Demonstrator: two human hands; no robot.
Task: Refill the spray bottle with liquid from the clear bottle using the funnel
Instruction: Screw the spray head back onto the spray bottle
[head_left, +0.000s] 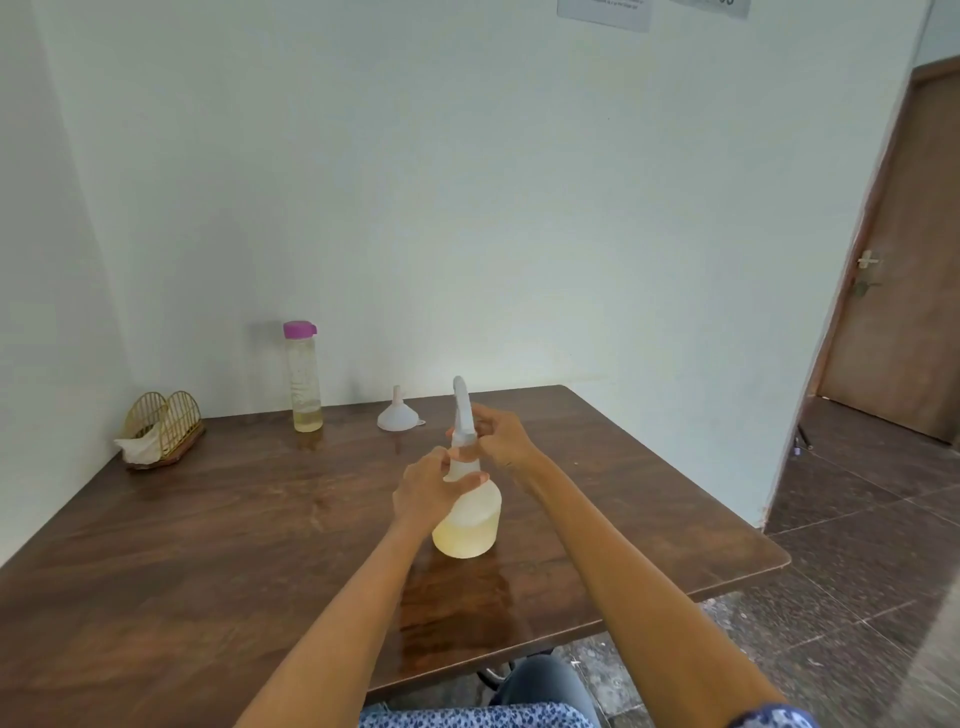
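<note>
A translucent white spray bottle (470, 525) stands on the brown wooden table (208, 545), holding pale yellow liquid in its lower part. My left hand (423, 491) grips its neck and shoulder. My right hand (501, 439) holds the white spray head (461, 415), which sits on top of the bottle. Further back stands a tall clear bottle (304, 376) with a purple cap and a little yellowish liquid at its bottom. A white funnel (399, 415) rests upside down on the table, between the clear bottle and my hands.
A gold wire napkin holder (161, 434) with a white napkin sits at the table's back left, near the wall. The table's right edge borders a dark tiled floor, and a brown door (904, 291) stands at the far right.
</note>
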